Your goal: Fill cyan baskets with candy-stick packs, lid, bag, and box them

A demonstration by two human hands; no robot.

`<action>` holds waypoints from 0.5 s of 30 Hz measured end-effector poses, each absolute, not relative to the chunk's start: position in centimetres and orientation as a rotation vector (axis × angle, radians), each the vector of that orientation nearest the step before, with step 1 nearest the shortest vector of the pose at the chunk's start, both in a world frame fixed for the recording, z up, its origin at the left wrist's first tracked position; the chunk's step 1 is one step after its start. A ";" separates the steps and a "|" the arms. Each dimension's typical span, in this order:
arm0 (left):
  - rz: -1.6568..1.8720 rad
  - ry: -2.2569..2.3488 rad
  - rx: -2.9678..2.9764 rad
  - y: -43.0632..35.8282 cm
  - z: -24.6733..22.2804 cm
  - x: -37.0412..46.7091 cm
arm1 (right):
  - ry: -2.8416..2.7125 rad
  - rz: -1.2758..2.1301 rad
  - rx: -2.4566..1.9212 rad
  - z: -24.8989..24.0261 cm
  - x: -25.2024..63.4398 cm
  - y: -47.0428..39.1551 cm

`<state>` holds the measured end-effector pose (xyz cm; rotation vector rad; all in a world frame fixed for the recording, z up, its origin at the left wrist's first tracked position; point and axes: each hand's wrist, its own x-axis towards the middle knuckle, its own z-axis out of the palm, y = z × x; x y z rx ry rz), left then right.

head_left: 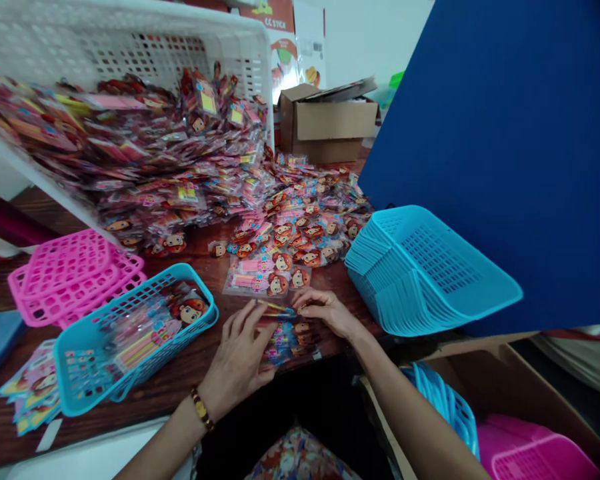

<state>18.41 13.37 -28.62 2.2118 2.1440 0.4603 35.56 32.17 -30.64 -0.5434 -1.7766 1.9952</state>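
My left hand (243,347), with a beaded bracelet at the wrist, is at the front of the table. Its fingers hold the left end of a small clear packet (279,311) printed with a cartoon head. My right hand (327,312) pinches the packet's right end between thumb and fingers. The packet is tilted almost edge-on. Beneath it lie several similar packets (285,343) in a small stack, partly covered by my left hand. Just beyond my fingers, more flat packets (255,275) show pink and yellow sticks and a red-haired cartoon head.
A white crate (253,33) tips packets into a loose heap (300,200). At left stand a blue basket (200,277) holding packets, pink baskets (70,267) and printed cards (35,387). Nested blue baskets (395,287) stand right, beside a blue panel (505,133). A cardboard box (337,121) is behind.
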 end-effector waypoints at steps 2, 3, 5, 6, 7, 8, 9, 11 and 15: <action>0.463 2.137 2.234 13.4 -28.8 18.4 | -1.802 2.015 -0.507 -30.4 35.8 32.3; 0.462 2.133 2.244 13.4 -28.8 18.4 | -1.805 2.033 -0.518 -30.3 35.9 32.4; 0.466 2.128 2.257 13.4 -28.9 18.4 | -1.831 2.043 -0.550 -30.1 35.9 32.5; 0.474 2.128 2.262 13.4 -29.0 18.4 | -1.859 2.037 -0.554 -30.0 35.8 32.5; 0.486 2.131 2.266 13.5 -28.9 18.3 | -1.891 2.033 -0.548 -29.8 35.7 32.4; 0.499 2.133 2.270 13.6 -28.9 18.3 | -1.923 2.039 -0.534 -29.6 35.6 32.3; 0.509 2.132 2.277 13.7 -28.8 18.2 | -1.949 2.054 -0.518 -29.4 35.5 32.2; 0.526 2.112 2.297 14.0 -28.7 18.1 | -1.989 2.097 -0.497 -29.0 35.4 31.8; 0.515 2.042 2.337 14.6 -28.8 17.7 | -2.095 2.108 -0.481 -28.2 35.1 31.8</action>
